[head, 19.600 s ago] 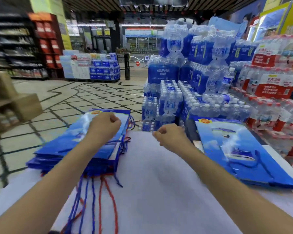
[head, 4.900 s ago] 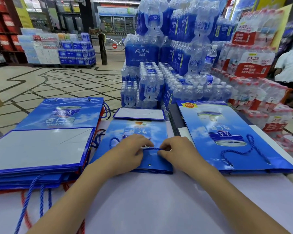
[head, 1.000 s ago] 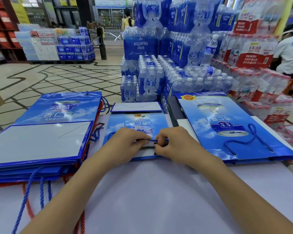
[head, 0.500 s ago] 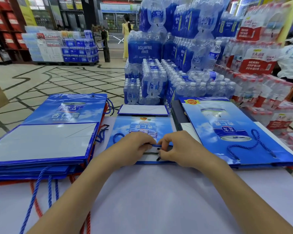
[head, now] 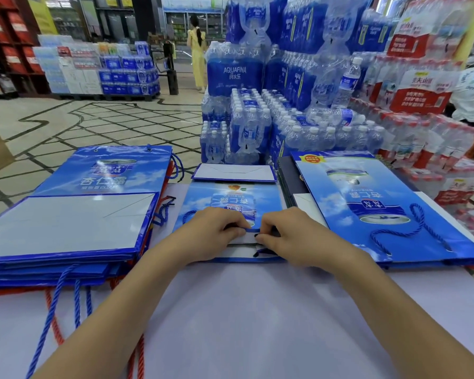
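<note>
Fingers of your left hand (head: 211, 236) and right hand (head: 293, 239) curled in, pinching the blue cord (head: 251, 230) that ran crosswise between them at the near mouth of the small gift bag (head: 230, 198), flat mid-worktop (head: 257, 310), its length pointing away from you.

Supermarket floor, stacked shrink-wrapped water bottle packs (head: 246, 124), pallet displays (head: 99, 69), stocked shelves (head: 8, 47), tiled aisle (head: 107, 124)

Bright, even overhead shop light, slightly cool. Soft glare on the glossy stacked bags (head: 107, 170) and bottle wrap (head: 234, 58). Faint shadows on the table (head: 257, 318). Strong wide-angle bending toward edges; far background soft.
</note>
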Demonstrator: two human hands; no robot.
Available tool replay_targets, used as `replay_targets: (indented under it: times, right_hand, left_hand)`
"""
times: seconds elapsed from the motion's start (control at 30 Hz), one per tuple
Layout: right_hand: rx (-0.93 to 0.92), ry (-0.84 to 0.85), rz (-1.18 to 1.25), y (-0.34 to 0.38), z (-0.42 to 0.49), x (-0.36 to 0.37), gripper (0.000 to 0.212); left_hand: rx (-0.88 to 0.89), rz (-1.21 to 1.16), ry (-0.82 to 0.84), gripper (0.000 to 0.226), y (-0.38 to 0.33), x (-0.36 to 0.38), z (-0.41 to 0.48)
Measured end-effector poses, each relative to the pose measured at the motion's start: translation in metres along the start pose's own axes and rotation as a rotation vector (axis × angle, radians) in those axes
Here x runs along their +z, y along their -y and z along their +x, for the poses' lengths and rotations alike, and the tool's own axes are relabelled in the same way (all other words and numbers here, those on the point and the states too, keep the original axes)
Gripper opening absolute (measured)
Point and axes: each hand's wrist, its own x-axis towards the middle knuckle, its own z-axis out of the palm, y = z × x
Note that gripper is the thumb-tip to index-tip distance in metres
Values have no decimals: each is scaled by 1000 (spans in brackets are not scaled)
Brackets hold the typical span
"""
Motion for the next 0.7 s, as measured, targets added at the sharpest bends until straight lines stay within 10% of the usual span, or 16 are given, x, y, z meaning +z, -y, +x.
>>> replay_targets:
  times: [0.53, 0.7]
  right_hand:
    - [-115, -73, -454, 21, 3, 12, 17]
    - [21, -88, 34, 3, 4, 8, 17]
  left_hand:
    - [-78, 36, -123, 12, -7, 15, 2]
    - [-27, 98, -119, 16, -7, 16, 0]
